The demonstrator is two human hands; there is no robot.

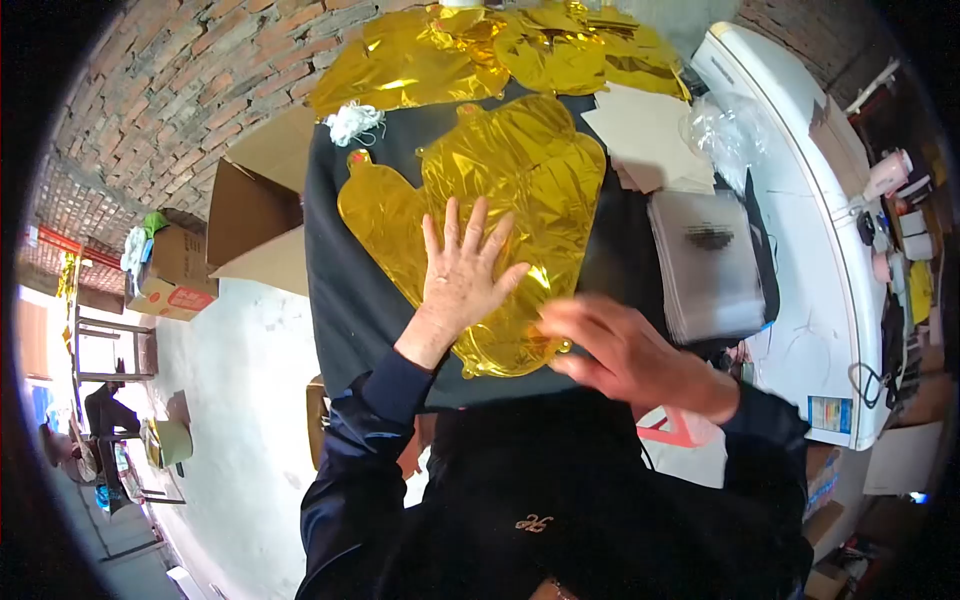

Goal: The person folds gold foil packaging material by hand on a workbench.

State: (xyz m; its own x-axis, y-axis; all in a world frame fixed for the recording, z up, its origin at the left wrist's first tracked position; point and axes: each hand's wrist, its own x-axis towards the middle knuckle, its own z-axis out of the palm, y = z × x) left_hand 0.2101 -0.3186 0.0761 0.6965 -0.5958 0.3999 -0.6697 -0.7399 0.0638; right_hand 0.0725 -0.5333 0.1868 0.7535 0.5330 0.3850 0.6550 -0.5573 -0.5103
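From the head camera, a flat gold foil balloon point(520, 190) lies in the middle of the frame on a bench point(345, 310) draped in black cloth. Its narrow neck points to the upper left.

The left hand point(462, 275) lies palm down on the balloon's lower left part. It is spread wide with the fingers fanned out and pointing up the frame, and it presses the foil without gripping it.

The right hand point(625, 350) is just right of centre, at the balloon's lower right edge. It is blurred, so I cannot tell whether it pinches the foil or only brushes it. Both sleeves are dark blue.

- **Top of the frame:** a heap of more gold foil point(480, 50) lies along the bench's far edge, with a small white tangle of string point(355, 122) at its left end.
- **Right of the balloon:** a stack of clear plastic sleeves point(710, 265) sits here, with white sheets point(650, 135) above it and crumpled clear film point(725, 125) beside those.
- **Far right:** a white chest appliance point(810, 200) runs down the side.
- **Upper left:** an open cardboard box point(255, 210) stands by the bench, in front of a brick wall point(180, 90).
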